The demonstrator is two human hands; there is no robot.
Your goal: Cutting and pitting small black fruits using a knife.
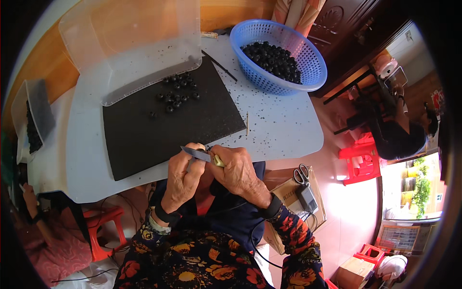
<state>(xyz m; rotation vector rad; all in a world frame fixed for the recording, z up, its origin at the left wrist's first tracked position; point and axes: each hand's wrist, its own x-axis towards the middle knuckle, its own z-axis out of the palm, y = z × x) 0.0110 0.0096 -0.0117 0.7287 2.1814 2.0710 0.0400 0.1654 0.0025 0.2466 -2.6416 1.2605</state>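
Observation:
My right hand (pixel 239 174) grips a small knife by its pale yellow-green handle (pixel 218 161). The knife's blade (pixel 195 153) points left, across the fingertips of my left hand (pixel 181 179). My left fingers are closed in a pinch beside the blade; a dark bit shows near them, too hidden to name. Both hands are just off the table's near edge, by the black mat (pixel 144 144). Several round, dark, shiny pieces (pixel 176 96) lie loose toward the mat's far side. At the far right, a blue perforated basket (pixel 315 72) holds many similar dark pieces (pixel 272 60).
A clear plastic bin (pixel 130 43) leans at the table's back. Dark crumbs, a thin stick (pixel 248 124) and a dark rod (pixel 220 65) lie on the white table (pixel 284 139). Right of me, scissors (pixel 301 174) rest on a cardboard box (pixel 276 190). Other people sit left and right.

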